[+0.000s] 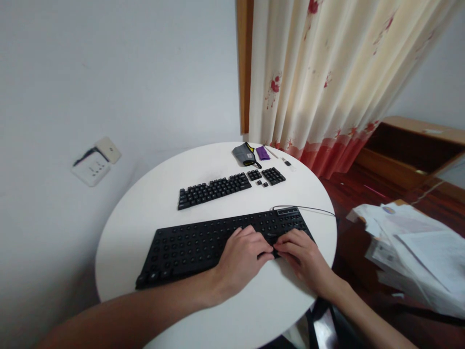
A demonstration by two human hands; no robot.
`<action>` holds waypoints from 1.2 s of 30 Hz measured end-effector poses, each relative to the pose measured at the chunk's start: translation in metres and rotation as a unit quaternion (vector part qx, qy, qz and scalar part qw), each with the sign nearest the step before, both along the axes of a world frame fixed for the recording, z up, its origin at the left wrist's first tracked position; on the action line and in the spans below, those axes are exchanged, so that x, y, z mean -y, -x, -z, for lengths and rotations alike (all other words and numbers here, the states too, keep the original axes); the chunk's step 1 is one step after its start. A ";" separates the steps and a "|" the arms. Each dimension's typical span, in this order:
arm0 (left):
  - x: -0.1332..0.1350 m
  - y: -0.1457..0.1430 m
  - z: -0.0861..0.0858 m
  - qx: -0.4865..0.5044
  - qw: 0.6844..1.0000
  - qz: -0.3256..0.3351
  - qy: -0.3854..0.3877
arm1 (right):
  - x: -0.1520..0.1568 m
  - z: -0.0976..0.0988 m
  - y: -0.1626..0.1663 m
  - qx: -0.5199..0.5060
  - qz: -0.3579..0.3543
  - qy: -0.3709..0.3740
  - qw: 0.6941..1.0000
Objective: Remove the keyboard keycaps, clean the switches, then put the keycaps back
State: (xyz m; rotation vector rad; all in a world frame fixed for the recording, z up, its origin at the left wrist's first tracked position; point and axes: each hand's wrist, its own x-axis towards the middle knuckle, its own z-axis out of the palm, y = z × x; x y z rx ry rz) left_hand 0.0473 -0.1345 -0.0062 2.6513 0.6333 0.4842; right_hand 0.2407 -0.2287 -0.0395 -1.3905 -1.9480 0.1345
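Now both hands, the left hand point(242, 257) and right hand point(303, 253), rest close together, fingers curled loosely on the keyboard base point(189, 245) near the worktop's point(119, 242) front edge. Behind the keyboard base lie rows of loose keycaps point(214, 189), with a grey pouch point(244, 154) farther back.

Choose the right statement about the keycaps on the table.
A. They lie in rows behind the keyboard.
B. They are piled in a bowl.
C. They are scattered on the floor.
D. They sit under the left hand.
A: the keycaps lie in ordered rows on the table, farther from the person than the bare keyboard, where both hands rest.
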 end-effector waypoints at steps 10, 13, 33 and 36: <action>-0.003 -0.003 0.003 -0.015 0.999 0.018 -0.023 | 0.003 0.003 0.002 -0.016 0.001 -0.008 1.000; 0.000 0.001 -0.001 -0.044 0.994 0.042 -0.089 | 0.005 -0.001 0.003 -0.008 0.005 -0.005 1.000; -0.069 -0.014 -0.052 -0.028 0.987 -0.020 -0.156 | -0.036 -0.046 -0.023 -0.007 0.102 -0.069 0.992; -0.115 -0.039 -0.058 -0.044 0.981 -0.072 -0.175 | -0.087 -0.057 -0.041 0.064 0.144 -0.060 0.986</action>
